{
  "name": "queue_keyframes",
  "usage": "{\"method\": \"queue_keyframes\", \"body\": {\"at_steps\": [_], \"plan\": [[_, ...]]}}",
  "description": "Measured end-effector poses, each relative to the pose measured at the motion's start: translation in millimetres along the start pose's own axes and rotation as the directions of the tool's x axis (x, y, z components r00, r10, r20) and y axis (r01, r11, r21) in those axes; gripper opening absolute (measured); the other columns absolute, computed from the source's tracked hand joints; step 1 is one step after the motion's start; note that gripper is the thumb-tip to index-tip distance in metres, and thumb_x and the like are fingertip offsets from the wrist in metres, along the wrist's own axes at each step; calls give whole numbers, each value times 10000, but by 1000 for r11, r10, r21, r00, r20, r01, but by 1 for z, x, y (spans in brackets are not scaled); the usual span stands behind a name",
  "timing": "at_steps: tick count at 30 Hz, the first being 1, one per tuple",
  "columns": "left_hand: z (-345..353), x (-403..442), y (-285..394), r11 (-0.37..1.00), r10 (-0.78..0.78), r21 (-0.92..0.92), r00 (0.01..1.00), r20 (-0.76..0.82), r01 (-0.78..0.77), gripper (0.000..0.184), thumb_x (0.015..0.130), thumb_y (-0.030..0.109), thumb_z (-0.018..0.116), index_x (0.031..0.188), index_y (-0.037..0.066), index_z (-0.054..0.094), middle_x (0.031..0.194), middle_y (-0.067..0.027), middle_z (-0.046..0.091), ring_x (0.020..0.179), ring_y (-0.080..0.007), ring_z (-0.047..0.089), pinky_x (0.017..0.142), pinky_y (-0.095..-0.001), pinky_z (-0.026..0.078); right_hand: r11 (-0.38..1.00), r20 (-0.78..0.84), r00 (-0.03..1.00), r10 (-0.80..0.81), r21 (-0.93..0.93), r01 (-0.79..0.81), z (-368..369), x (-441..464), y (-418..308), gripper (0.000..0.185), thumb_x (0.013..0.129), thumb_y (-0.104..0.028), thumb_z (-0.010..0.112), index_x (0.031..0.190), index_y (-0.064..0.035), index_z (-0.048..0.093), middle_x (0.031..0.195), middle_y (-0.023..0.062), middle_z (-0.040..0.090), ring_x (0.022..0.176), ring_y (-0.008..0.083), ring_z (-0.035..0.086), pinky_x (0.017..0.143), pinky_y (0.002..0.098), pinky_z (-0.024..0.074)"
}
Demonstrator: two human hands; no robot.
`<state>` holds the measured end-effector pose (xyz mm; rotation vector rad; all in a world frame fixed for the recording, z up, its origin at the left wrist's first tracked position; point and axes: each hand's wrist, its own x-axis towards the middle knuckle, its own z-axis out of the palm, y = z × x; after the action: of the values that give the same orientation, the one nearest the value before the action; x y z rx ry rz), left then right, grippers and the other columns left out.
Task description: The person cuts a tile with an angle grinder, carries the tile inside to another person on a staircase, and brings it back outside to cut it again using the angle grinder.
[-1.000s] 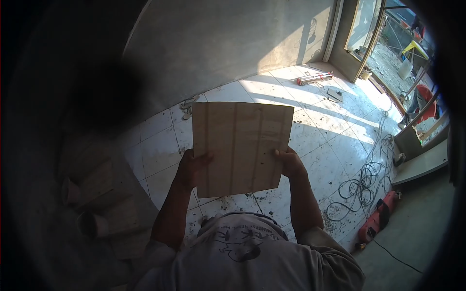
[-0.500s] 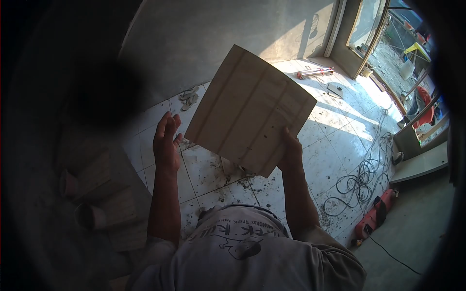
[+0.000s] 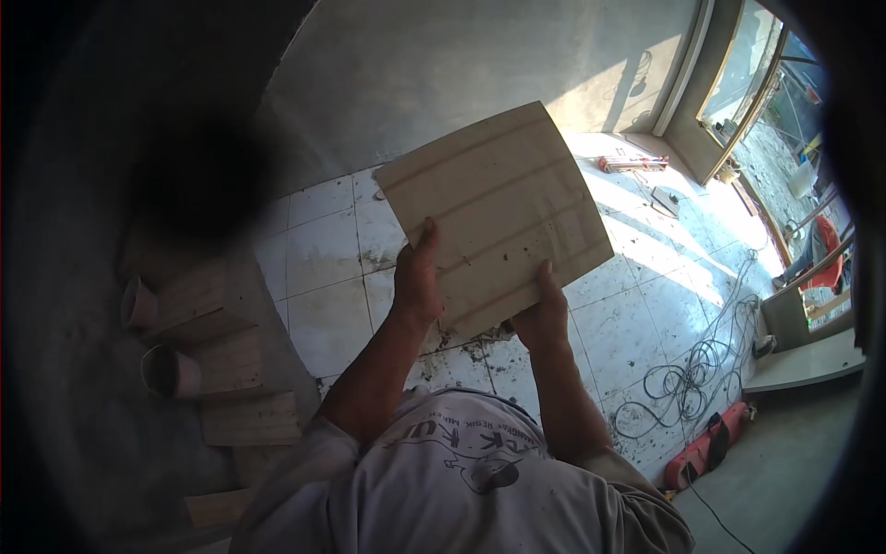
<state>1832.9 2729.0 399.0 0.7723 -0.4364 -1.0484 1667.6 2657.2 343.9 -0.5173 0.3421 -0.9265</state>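
Note:
A square beige tile (image 3: 498,203) with parallel brownish stripes is held up in front of my chest, tilted in the air above the floor. My left hand (image 3: 420,282) grips its lower left edge, thumb lying on the near face. On the lower right edge, my right hand (image 3: 544,314) holds it the same way. The fingers behind the tile are mostly hidden. A few small dark specks mark its lower part.
White floor tiles (image 3: 323,240) carry scattered dirt. Tangled cable (image 3: 688,374) and a red tool case (image 3: 709,443) lie at right, near a doorway with a person in red (image 3: 831,254) outside. Steps (image 3: 226,360) with two buckets (image 3: 175,371) stand at left.
My left hand has moved right and taken hold of the tile, which it was apart from before. The tile has turned clockwise, and the view has shifted a little.

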Motion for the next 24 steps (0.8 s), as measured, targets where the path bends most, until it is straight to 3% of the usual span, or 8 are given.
{"method": "queue_keyframes", "body": {"at_steps": [2, 5, 11, 14, 16, 17, 19, 24], "plan": [[-4, 0, 1, 999, 14, 30, 998, -69, -12, 684, 945, 485, 647, 1407, 24, 441, 1289, -133, 582, 1178, -277, 609, 997, -473, 522, 999, 43, 999, 18, -35, -17, -7, -1, 0, 651, 1021, -405, 522, 1495, -16, 303, 1424, 177, 469, 1338, 333, 456, 1107, 521, 376], [-11, 0, -2, 995, 49, 91, 992, -116, -38, 656, 967, 480, 613, 1424, 46, 433, 1328, -127, 577, 1212, -284, 590, 1007, -474, 510, 994, 43, 997, 65, -87, -61, -11, -1, -7, 634, 1028, -405, 505, 1489, -14, 315, 1420, 164, 476, 1325, 320, 469, 1083, 502, 396], [-15, -5, 12, 988, 36, 151, 995, -93, -21, 628, 974, 467, 605, 1406, 36, 459, 1311, -129, 592, 1203, -277, 598, 1005, -462, 512, 993, -16, 998, -54, -105, 52, -34, 1, -37, 595, 1044, -422, 459, 1464, -10, 373, 1381, 133, 528, 1266, 265, 519, 1004, 442, 442], [-21, -5, 13, 986, 48, 165, 993, -107, -30, 622, 977, 463, 601, 1400, 29, 466, 1313, -130, 593, 1197, -277, 602, 1004, -458, 514, 969, -12, 992, -129, -214, 123, -51, 11, -53, 536, 1049, -383, 456, 1419, 4, 442, 1309, 130, 582, 1176, 247, 577, 950, 411, 469], [-19, -8, 16, 986, 31, 166, 995, -92, -15, 622, 977, 460, 602, 1403, 29, 463, 1314, -130, 593, 1197, -278, 603, 1004, -459, 514, 928, -76, 984, -163, -349, 127, -66, 17, -59, 462, 1041, -313, 483, 1356, 25, 510, 1224, 139, 627, 1071, 232, 621, 906, 384, 491], [-18, -9, 17, 986, 20, 167, 996, -81, -7, 622, 978, 457, 602, 1406, 28, 461, 1316, -129, 592, 1196, -279, 604, 1005, -459, 513, 927, -77, 982, -170, -351, 132, -64, 17, -62, 462, 1041, -313, 483, 1356, 25, 510, 1224, 139, 627, 1071, 232, 621, 906, 384, 491], [-22, -7, 16, 985, 21, 175, 996, -90, -5, 648, 958, 476, 628, 1400, 28, 471, 1296, -126, 602, 1176, -271, 613, 987, -455, 524, 927, -105, 975, -196, -345, 149, -58, 16, -64, 342, 1006, -226, 569, 1228, 30, 609, 1048, 101, 689, 905, 164, 665, 786, 297, 535], [-25, -5, 13, 984, 63, 170, 994, -88, -47, 668, 941, 484, 654, 1392, 24, 481, 1273, -122, 611, 1145, -260, 628, 962, -445, 541, 859, -82, 963, -258, -476, 190, -37, 9, -74, 355, 973, -199, 612, 1239, 35, 621, 1050, 107, 701, 883, 154, 666, 754, 296, 543]]}}
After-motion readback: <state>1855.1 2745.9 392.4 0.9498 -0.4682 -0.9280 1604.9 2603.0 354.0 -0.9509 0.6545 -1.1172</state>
